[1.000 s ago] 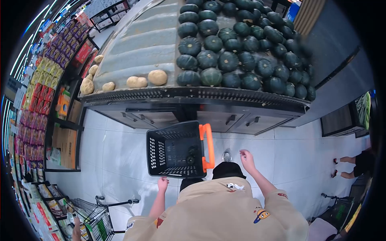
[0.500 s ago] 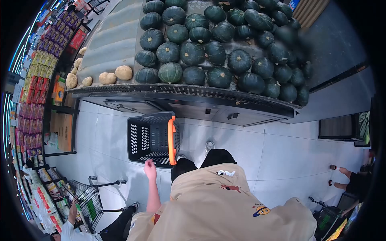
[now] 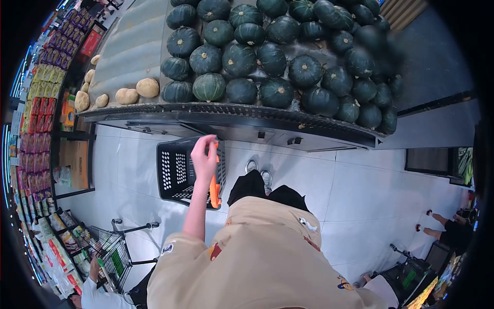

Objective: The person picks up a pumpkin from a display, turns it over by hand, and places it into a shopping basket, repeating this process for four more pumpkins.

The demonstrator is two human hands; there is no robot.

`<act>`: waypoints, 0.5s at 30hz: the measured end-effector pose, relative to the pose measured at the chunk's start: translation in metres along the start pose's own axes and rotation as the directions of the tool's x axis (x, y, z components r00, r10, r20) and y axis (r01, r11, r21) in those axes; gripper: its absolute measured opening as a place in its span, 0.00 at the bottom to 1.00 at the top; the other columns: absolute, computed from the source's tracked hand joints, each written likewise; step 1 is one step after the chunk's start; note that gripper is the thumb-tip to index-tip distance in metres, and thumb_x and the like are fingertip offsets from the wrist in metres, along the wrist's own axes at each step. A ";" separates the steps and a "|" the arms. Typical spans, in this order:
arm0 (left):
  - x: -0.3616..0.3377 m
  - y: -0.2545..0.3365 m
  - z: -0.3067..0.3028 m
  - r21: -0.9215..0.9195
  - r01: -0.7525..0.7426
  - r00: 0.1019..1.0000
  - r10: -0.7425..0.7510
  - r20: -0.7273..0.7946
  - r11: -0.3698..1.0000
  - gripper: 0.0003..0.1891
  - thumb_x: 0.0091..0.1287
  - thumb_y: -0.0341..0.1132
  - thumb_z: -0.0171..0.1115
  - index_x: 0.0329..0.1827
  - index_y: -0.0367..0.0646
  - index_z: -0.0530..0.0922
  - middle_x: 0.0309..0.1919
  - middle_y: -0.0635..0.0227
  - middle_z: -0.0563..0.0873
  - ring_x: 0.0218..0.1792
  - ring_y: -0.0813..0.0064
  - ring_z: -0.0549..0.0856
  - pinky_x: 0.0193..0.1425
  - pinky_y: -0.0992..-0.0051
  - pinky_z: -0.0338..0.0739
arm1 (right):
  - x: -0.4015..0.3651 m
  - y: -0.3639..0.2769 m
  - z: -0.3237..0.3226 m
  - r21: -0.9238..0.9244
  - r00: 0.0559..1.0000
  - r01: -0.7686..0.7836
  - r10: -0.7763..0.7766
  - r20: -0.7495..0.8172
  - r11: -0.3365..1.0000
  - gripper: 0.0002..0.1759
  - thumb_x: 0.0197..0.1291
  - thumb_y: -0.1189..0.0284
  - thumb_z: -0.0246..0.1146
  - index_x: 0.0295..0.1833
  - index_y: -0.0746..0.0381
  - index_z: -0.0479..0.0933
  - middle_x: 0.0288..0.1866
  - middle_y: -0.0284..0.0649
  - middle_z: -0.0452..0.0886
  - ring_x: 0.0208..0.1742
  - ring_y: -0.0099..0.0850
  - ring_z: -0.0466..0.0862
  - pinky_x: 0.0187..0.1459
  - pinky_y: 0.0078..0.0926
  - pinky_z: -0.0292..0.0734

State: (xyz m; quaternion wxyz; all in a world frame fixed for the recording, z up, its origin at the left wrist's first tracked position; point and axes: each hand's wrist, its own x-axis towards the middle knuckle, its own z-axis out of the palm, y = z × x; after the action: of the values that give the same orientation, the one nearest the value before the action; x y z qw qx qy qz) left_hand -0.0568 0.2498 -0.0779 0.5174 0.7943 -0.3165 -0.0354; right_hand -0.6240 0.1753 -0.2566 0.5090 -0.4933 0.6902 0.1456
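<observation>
My left hand (image 3: pixel 204 157) is raised over the shopping basket, its fingers loosely bent and the thumb apart, with nothing visible in it. Below it the dark plastic shopping basket (image 3: pixel 167 191) stands on the floor. Its orange handle (image 3: pixel 214 193) lies along the right side, partly hidden behind my hand and wrist; I see no grip on it. Beyond the basket, dark green pumpkins (image 3: pixel 239 61) cover much of a display stand (image 3: pixel 131 54). A few potatoes (image 3: pixel 147 87) lie at the stand's left front edge. My right hand is out of view.
Packed shelves (image 3: pixel 38 139) line the left side. A person with a wire shopping cart (image 3: pixel 114 252) is at the lower left. Another cart (image 3: pixel 411 275) and people are at the lower right. The stand's black front rim (image 3: pixel 247 109) runs across ahead of me.
My left hand has risen from beside the basket's near corner to above its handle side. My feet have moved, now side by side nearer the stand. The view has shifted slightly.
</observation>
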 end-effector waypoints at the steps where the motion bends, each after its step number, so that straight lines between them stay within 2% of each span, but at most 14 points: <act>1: 0.012 0.007 0.010 -0.015 -0.046 0.999 0.046 0.029 0.999 0.07 0.61 0.20 0.54 0.40 0.35 0.77 0.30 0.62 0.82 0.32 0.72 0.83 0.38 0.76 0.76 | -0.001 -0.003 0.004 0.004 1.000 -0.005 0.005 -0.002 1.000 0.13 0.58 0.66 0.57 0.43 0.61 0.79 0.44 0.47 0.81 0.50 0.41 0.79 0.51 0.38 0.72; 3: 0.030 0.016 0.026 -0.044 -0.120 0.989 0.124 0.087 0.992 0.08 0.59 0.19 0.54 0.40 0.36 0.77 0.28 0.62 0.81 0.31 0.69 0.83 0.36 0.75 0.76 | -0.005 -0.009 0.009 0.019 1.000 -0.016 0.016 -0.015 1.000 0.13 0.58 0.66 0.57 0.43 0.61 0.79 0.45 0.47 0.81 0.50 0.41 0.79 0.51 0.38 0.72; 4: 0.040 0.017 0.032 -0.048 -0.167 0.977 0.171 0.127 0.985 0.08 0.61 0.19 0.53 0.41 0.35 0.77 0.30 0.64 0.82 0.33 0.74 0.83 0.39 0.78 0.76 | -0.008 -0.011 0.012 0.028 0.999 -0.022 0.023 -0.022 0.999 0.13 0.58 0.66 0.57 0.43 0.61 0.79 0.45 0.47 0.81 0.50 0.41 0.79 0.52 0.37 0.71; 7: 0.065 0.015 0.044 -0.067 -0.169 0.967 0.178 0.179 0.983 0.08 0.60 0.19 0.53 0.41 0.35 0.77 0.30 0.63 0.82 0.33 0.74 0.83 0.39 0.78 0.76 | -0.016 -0.019 0.022 0.046 0.998 -0.042 0.044 -0.044 0.998 0.13 0.58 0.66 0.57 0.44 0.61 0.79 0.46 0.47 0.80 0.51 0.41 0.79 0.52 0.37 0.71; 9: 0.081 0.013 0.047 -0.122 -0.200 0.964 0.218 0.155 0.972 0.08 0.59 0.19 0.55 0.40 0.36 0.77 0.29 0.63 0.80 0.32 0.70 0.82 0.36 0.75 0.77 | -0.021 -0.023 0.031 0.062 0.997 -0.056 0.059 -0.051 0.996 0.13 0.58 0.66 0.57 0.44 0.61 0.78 0.46 0.47 0.80 0.51 0.41 0.78 0.53 0.37 0.71; 15: 0.100 0.001 0.043 -0.133 -0.211 0.949 0.236 0.208 0.968 0.08 0.58 0.19 0.54 0.39 0.36 0.77 0.28 0.62 0.80 0.31 0.70 0.82 0.36 0.76 0.77 | -0.033 -0.034 0.047 0.083 0.993 -0.082 0.088 -0.075 0.993 0.13 0.58 0.66 0.58 0.45 0.61 0.78 0.48 0.47 0.80 0.52 0.41 0.78 0.54 0.37 0.70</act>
State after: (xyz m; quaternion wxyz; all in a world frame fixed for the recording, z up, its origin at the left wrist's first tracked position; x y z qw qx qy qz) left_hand 0.0057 0.1607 -0.0695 0.5221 0.7146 -0.4581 -0.0825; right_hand -0.5695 0.2104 -0.2388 0.4940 -0.4480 0.7354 0.1199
